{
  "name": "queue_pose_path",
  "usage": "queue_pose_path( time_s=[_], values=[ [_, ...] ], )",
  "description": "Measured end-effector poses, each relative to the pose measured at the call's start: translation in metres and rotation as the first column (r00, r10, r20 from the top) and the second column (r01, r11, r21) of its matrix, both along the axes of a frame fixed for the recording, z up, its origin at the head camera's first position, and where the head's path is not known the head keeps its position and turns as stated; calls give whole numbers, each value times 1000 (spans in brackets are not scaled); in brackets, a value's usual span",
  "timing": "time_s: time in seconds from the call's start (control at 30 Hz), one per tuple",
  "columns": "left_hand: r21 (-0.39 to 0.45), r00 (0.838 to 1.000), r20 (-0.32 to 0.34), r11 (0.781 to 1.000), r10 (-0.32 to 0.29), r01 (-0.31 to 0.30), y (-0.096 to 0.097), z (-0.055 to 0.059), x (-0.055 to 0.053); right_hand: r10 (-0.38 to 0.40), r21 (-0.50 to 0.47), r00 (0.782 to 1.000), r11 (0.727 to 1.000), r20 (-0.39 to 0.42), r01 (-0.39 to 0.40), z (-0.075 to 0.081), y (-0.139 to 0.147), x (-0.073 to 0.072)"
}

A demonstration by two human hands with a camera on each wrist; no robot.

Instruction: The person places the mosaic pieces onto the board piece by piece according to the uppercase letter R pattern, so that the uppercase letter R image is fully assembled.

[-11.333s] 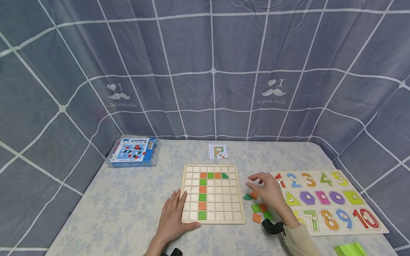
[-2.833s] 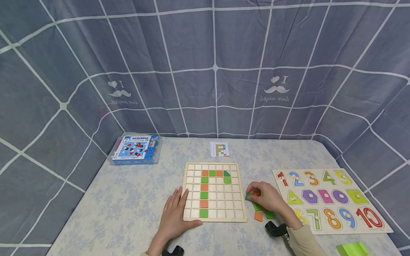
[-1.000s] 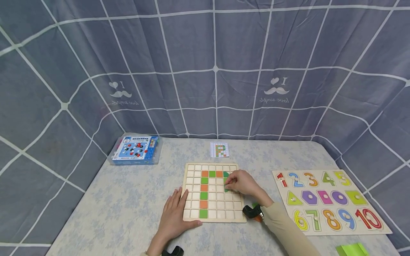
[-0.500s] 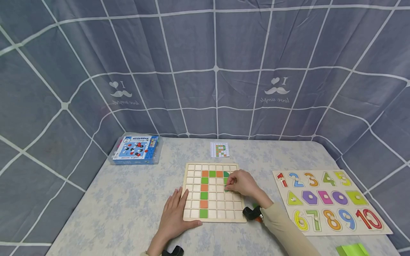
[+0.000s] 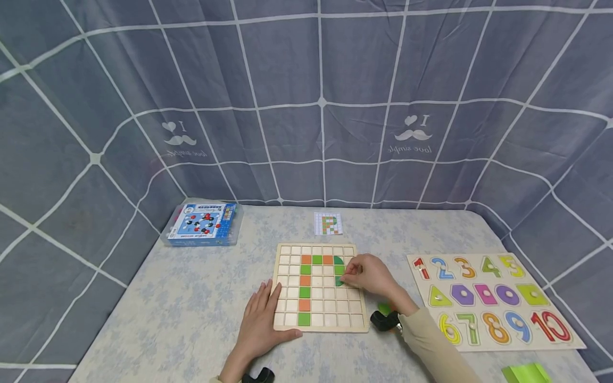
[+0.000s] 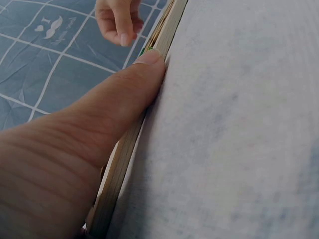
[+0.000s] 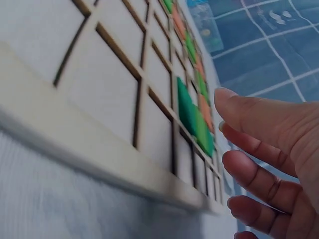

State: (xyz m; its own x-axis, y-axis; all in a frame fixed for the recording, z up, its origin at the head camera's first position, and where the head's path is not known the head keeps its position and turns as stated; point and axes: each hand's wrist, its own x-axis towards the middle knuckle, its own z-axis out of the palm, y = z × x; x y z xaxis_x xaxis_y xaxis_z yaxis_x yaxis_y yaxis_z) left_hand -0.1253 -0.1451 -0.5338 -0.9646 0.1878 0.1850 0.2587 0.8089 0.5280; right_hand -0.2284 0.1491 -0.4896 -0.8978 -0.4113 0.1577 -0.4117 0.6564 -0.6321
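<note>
A wooden grid board [image 5: 321, 329] lies mid-table. Orange and green square tiles form a column and a top row on it. Down the right side come a dark green quarter-round tile [image 5: 338, 260], a green square tile [image 5: 339, 269] and a second quarter-round tile [image 5: 339, 281]. My right hand [image 5: 375, 276] hovers at that lower tile, its fingers loosely bent; in the right wrist view thumb and fingers are apart with nothing between them. My left hand [image 5: 261, 319] rests flat by the board's left front corner, its thumb [image 6: 124, 87] against the front edge.
Loose tiles [image 5: 384, 308] lie right of the board, partly hidden by my right wrist's black strap. A pattern card [image 5: 328, 224] lies behind the board. A number-and-shape puzzle [image 5: 471, 282] is at right, a green box [image 5: 527, 373] at front right, a boxed kit [image 5: 201, 223] at back left.
My right hand carried a quarter-round tile from the loose pile to the board, placed it below the green square and let it go, drawing back slightly right. The left hand stayed put.
</note>
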Motion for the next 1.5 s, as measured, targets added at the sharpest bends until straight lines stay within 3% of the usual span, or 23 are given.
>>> queue_pose_path(
  time_s=[0.53,1.0,1.5],
  values=[
    [3,999,35,1000,1,-1,0,1,-1,-191,-3,982,982,-12,191,17,62,33],
    [-8,1000,16,1000,0,0,0,1,-2,-169,6,983,986,76,169,3,79,52],
    [-14,999,47,1000,8,-7,0,3,-2,-84,23,996,996,-18,84,-10,81,59]
  ],
)
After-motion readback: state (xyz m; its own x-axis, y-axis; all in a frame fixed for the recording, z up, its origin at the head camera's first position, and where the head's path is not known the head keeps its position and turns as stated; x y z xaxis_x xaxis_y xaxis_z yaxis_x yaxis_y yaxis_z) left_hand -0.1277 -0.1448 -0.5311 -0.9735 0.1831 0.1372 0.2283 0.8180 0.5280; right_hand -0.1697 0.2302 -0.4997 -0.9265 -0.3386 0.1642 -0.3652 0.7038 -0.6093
